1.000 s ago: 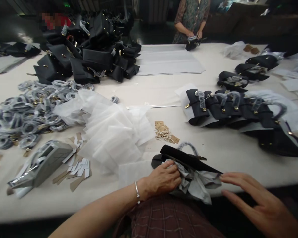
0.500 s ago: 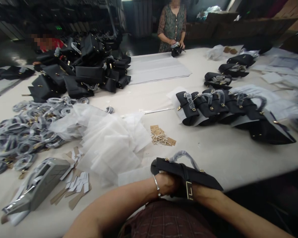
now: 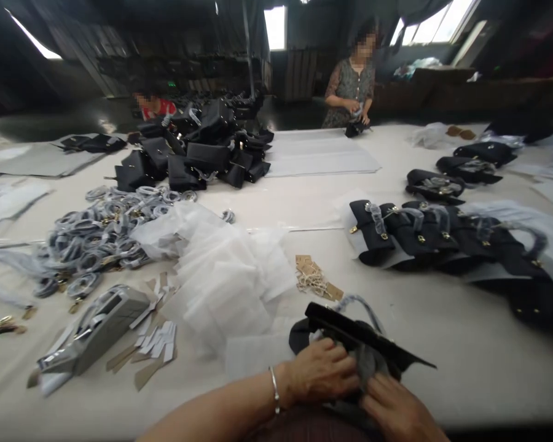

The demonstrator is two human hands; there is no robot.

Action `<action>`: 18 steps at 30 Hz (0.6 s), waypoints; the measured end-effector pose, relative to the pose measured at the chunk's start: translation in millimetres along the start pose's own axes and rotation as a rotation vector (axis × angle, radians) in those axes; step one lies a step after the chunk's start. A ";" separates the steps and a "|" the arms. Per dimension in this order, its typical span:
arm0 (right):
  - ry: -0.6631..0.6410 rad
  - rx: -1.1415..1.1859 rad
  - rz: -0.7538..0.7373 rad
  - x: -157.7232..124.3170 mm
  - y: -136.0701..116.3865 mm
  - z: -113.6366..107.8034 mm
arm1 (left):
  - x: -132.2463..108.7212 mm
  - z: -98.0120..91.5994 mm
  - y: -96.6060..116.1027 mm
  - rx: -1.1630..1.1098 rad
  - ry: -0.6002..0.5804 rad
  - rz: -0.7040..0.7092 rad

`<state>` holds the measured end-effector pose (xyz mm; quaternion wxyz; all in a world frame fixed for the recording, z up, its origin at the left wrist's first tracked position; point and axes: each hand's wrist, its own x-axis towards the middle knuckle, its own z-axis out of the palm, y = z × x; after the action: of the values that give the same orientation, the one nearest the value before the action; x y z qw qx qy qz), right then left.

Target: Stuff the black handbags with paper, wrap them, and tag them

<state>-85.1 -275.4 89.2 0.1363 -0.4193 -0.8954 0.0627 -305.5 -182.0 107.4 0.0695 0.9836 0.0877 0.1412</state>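
A small black handbag (image 3: 350, 334) with a wrapped handle lies at the near edge of the white table (image 3: 442, 319), its flap lifted. Grey tissue paper (image 3: 366, 365) shows in its opening. My left hand (image 3: 322, 374), with a bracelet at the wrist, presses into the opening with curled fingers on the paper. My right hand (image 3: 396, 408) is beside it, fingers bent onto the same paper and the bag's front.
White foam pouches (image 3: 225, 276) lie left of the bag, with paper tags (image 3: 313, 279), a tape dispenser (image 3: 96, 328), cut strips and a heap of wrapped straps (image 3: 96, 230). Rows of black bags (image 3: 442, 236) lie at right, a pile (image 3: 203, 156) far left. Another person (image 3: 352, 86) works opposite.
The bag's flap, closed half a second ago, is lifted again. Both hands have come from under the bag to its opening, onto the grey paper. The camera has tilted upward.
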 end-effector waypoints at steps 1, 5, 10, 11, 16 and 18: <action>-0.040 0.001 0.051 0.8 -3.6 -1.6 | 0.4 -1.0 0.0 -0.034 -0.044 -0.030; -0.196 -0.046 0.283 11.0 -6.1 -0.2 | -0.6 3.2 -0.2 -0.143 -0.152 -0.164; -0.320 0.004 0.445 27.7 -4.2 1.4 | -0.5 15.6 7.1 -0.083 -0.238 -0.238; -0.323 0.035 0.459 29.9 -4.6 0.2 | 0.6 17.0 7.8 -0.080 -0.255 -0.264; -0.227 0.330 0.430 23.7 -3.8 -11.4 | 4.9 4.4 -2.7 -0.225 -0.247 -0.339; -0.134 0.373 0.317 15.5 -3.3 -14.4 | 5.7 -0.6 -8.5 -0.258 -0.257 -0.301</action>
<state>-92.8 -265.6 106.7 0.1404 -0.5168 -0.7985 0.2751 -301.6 -172.5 108.1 0.2253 0.9524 0.2052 0.0129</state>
